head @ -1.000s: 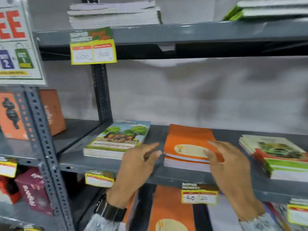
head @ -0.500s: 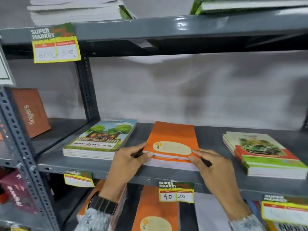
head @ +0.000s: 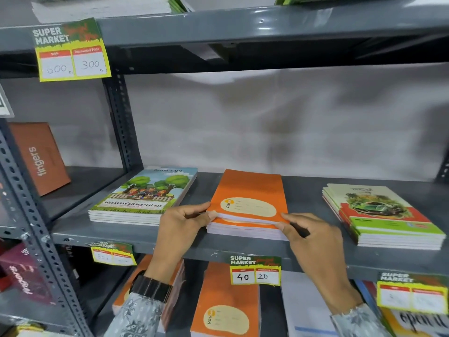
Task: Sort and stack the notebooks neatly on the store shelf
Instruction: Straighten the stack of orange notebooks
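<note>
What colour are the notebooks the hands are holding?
Orange, with a cream oval label on the top notebook; the head view shows it clearly.

We saw a yellow price tag reading 600/300 far left on the upper rail, another reading 40/20 near centre. Brown "fingers" box leaned at left; maroon box sat below it, behind the perforated upright.

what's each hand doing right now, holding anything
Left hand: fingers pinching the near-left corner of the orange notebook.
Right hand: fingers pinching its near-right corner.
</note>
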